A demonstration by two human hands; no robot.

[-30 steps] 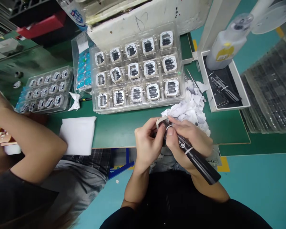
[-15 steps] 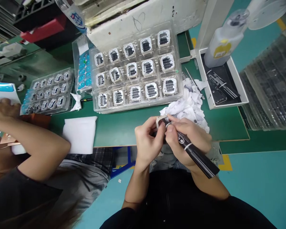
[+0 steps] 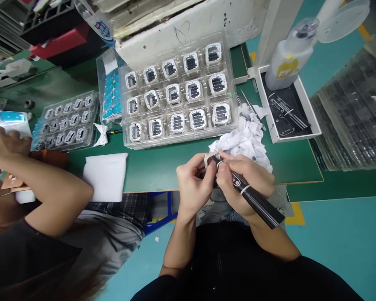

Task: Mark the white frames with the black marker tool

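Note:
My left hand [image 3: 194, 182] pinches a small pale frame-shaped part [image 3: 210, 157] just past the table's front edge, and the fingers cover much of it. My right hand [image 3: 242, 182] is closed around a thick black marker pen [image 3: 260, 205]. Its tip end meets the part, though the exact contact is hidden by my fingers. Behind my hands lies a crumpled heap of white wipes [image 3: 244, 136] with dark smudges. Beyond that stands a clear plastic tray [image 3: 175, 140] with several rows of white-rimmed square parts, dark inside.
A white box [image 3: 301, 137] at the right holds a pump bottle [image 3: 288, 62] and another dark marker. Folded white cloth [image 3: 105, 175] lies at the table's front. At the left, a co-worker's arm [image 3: 56, 188] reaches beside a smaller tray [image 3: 90, 140]. Stacked trays [image 3: 351, 104] stand far right.
The view has shifted slightly. Both hands keep the same grip, with the marker against the part; the marker's rear end has moved slightly up and left.

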